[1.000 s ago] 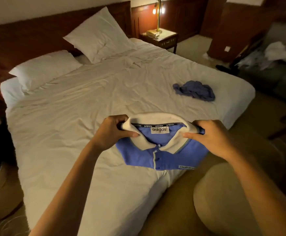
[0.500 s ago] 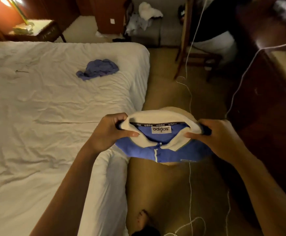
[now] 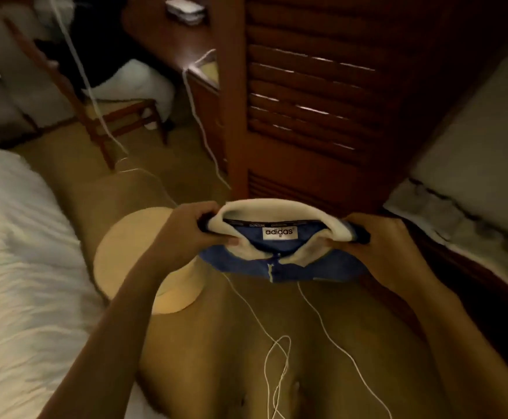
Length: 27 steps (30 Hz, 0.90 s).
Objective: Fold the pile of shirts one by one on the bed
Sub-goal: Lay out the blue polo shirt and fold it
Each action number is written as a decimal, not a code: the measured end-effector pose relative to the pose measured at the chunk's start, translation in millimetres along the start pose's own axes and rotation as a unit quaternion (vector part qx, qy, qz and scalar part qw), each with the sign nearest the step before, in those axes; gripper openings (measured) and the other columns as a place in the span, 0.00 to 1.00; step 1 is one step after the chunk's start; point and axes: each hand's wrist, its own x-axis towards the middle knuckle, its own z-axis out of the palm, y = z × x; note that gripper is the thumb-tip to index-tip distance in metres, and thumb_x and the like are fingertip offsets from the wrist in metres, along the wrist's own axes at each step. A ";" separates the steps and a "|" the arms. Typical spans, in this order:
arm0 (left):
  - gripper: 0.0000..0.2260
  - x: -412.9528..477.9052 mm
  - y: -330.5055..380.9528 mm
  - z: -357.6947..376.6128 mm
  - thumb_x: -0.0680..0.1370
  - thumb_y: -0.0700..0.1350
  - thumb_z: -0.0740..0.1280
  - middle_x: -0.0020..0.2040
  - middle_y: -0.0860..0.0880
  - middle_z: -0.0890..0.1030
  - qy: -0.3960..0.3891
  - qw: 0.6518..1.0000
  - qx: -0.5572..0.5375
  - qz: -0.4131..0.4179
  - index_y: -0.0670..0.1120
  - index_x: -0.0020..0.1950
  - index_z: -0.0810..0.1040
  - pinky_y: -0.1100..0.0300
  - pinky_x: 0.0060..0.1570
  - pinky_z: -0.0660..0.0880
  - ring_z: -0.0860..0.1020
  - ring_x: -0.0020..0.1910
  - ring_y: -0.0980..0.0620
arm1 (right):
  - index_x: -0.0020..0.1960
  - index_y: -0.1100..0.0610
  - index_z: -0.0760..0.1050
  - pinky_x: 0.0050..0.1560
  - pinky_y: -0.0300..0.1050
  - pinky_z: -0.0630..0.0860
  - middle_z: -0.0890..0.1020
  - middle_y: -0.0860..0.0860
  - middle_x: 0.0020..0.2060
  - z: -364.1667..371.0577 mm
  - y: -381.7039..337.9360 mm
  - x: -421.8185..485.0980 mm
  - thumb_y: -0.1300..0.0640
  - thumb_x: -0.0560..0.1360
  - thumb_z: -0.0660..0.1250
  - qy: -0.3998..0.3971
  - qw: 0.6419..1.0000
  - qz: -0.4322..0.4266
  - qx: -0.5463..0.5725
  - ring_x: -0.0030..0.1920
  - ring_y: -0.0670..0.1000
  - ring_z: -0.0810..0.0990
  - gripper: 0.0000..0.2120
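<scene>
**Colleague:** Where's the shirt right now?

**Me:** I have the blue shirt [image 3: 295,267] up in the air, off the bed [image 3: 14,252], which lies to my left. It hangs over the carpeted floor, in front of a louvred wooden door [image 3: 307,110]. A round cream pouf [image 3: 137,264] sits just below and left of it.

**Colleague:** And your hands?

**Me:** My left hand [image 3: 190,234] pinches one end of the cream collar [image 3: 276,208], thumb on top and fingers curled beneath. My right hand [image 3: 381,246] pinches the other end the same way. I'd say that grip is there to hold the folded bundle flat and level, label up, so the layers don't slide apart while it's off the bed.

**Colleague:** Is the fold finished?

**Me:** It looks compact, so I judge it done. But the view is smeared and the underside is hidden, so I can't swear the sleeves are tucked.

**Colleague:** What next?

**Me:** Probably set it down somewhere flat. I'd watch the white cord [image 3: 281,337] looped on the floor near my feet, since it could snag a step.
</scene>
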 end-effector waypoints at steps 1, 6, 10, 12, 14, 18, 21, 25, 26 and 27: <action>0.21 12.6 11.2 16.2 0.64 0.57 0.80 0.44 0.53 0.84 -0.030 0.999 -0.008 0.019 0.47 0.50 0.83 0.57 0.45 0.78 0.81 0.45 0.56 | 0.53 0.53 0.82 0.41 0.36 0.72 0.81 0.43 0.41 -12.8 12.6 -16.5 0.51 0.73 0.74 0.020 1.000 0.021 -0.008 0.41 0.39 0.78 0.11; 0.21 65.3 78.4 106.8 0.65 0.55 0.79 0.44 0.51 0.84 -0.148 0.984 -0.033 0.093 0.43 0.51 0.82 0.57 0.46 0.77 0.81 0.46 0.54 | 0.57 0.51 0.81 0.42 0.36 0.72 0.83 0.44 0.44 -80.3 67.1 -97.5 0.49 0.74 0.74 0.123 0.986 0.099 -0.043 0.44 0.43 0.80 0.13; 0.17 84.9 140.2 191.9 0.67 0.49 0.78 0.44 0.48 0.83 -0.223 0.964 -0.059 0.133 0.41 0.49 0.81 0.64 0.44 0.76 0.81 0.45 0.55 | 0.55 0.51 0.82 0.40 0.35 0.72 0.82 0.41 0.42 -134.6 106.8 -165.7 0.45 0.71 0.73 0.184 0.971 0.147 -0.043 0.43 0.40 0.80 0.15; 0.16 91.6 173.3 238.1 0.67 0.46 0.79 0.44 0.47 0.83 -0.253 0.954 -0.064 0.150 0.40 0.49 0.81 0.63 0.43 0.77 0.82 0.45 0.54 | 0.54 0.50 0.82 0.39 0.31 0.72 0.81 0.39 0.40 -163.6 130.8 -200.3 0.46 0.71 0.74 0.203 0.964 0.166 -0.037 0.42 0.39 0.80 0.14; 0.15 95.3 209.3 285.0 0.67 0.43 0.80 0.43 0.45 0.84 -0.277 0.943 -0.067 0.171 0.39 0.49 0.81 0.61 0.43 0.78 0.82 0.45 0.52 | 0.53 0.51 0.82 0.39 0.29 0.72 0.81 0.39 0.39 -194.1 156.4 -233.2 0.47 0.71 0.75 0.223 0.957 0.183 -0.027 0.43 0.38 0.80 0.13; 0.16 102.8 281.7 369.6 0.65 0.45 0.79 0.44 0.46 0.84 -0.305 0.926 -0.086 0.206 0.40 0.49 0.82 0.61 0.43 0.79 0.82 0.45 0.53 | 0.51 0.51 0.83 0.38 0.32 0.73 0.83 0.40 0.38 -257.7 204.8 -285.3 0.46 0.71 0.74 0.268 0.944 0.194 -0.011 0.41 0.41 0.81 0.13; 0.18 115.8 319.1 412.9 0.65 0.48 0.78 0.46 0.47 0.85 -0.301 0.923 -0.097 0.219 0.42 0.51 0.83 0.57 0.47 0.81 0.83 0.48 0.53 | 0.52 0.49 0.83 0.39 0.34 0.74 0.83 0.39 0.40 -300.9 238.6 -300.2 0.43 0.70 0.73 0.289 0.939 0.185 -0.009 0.42 0.40 0.81 0.14; 0.16 151.2 352.5 462.4 0.67 0.43 0.79 0.47 0.46 0.85 -0.287 0.926 -0.104 0.224 0.41 0.52 0.83 0.53 0.50 0.81 0.83 0.49 0.49 | 0.51 0.50 0.83 0.40 0.36 0.74 0.84 0.41 0.40 -350.6 288.7 -292.6 0.46 0.71 0.74 0.312 0.934 0.172 -0.006 0.43 0.40 0.82 0.11; 0.15 162.9 359.1 474.8 0.67 0.41 0.79 0.47 0.46 0.85 -0.284 0.926 -0.102 0.227 0.41 0.52 0.83 0.53 0.50 0.81 0.83 0.49 0.49 | 0.50 0.51 0.83 0.40 0.37 0.74 0.84 0.42 0.39 -361.9 302.4 -287.8 0.47 0.72 0.75 0.317 0.933 0.170 -0.009 0.42 0.41 0.82 0.10; 0.15 175.7 365.7 487.7 0.68 0.40 0.79 0.47 0.46 0.85 -0.282 0.926 -0.100 0.230 0.41 0.52 0.83 0.53 0.50 0.80 0.83 0.49 0.49 | 0.49 0.51 0.82 0.39 0.38 0.74 0.83 0.43 0.39 -373.4 316.9 -281.6 0.48 0.72 0.75 0.320 0.932 0.169 -0.014 0.41 0.41 0.81 0.09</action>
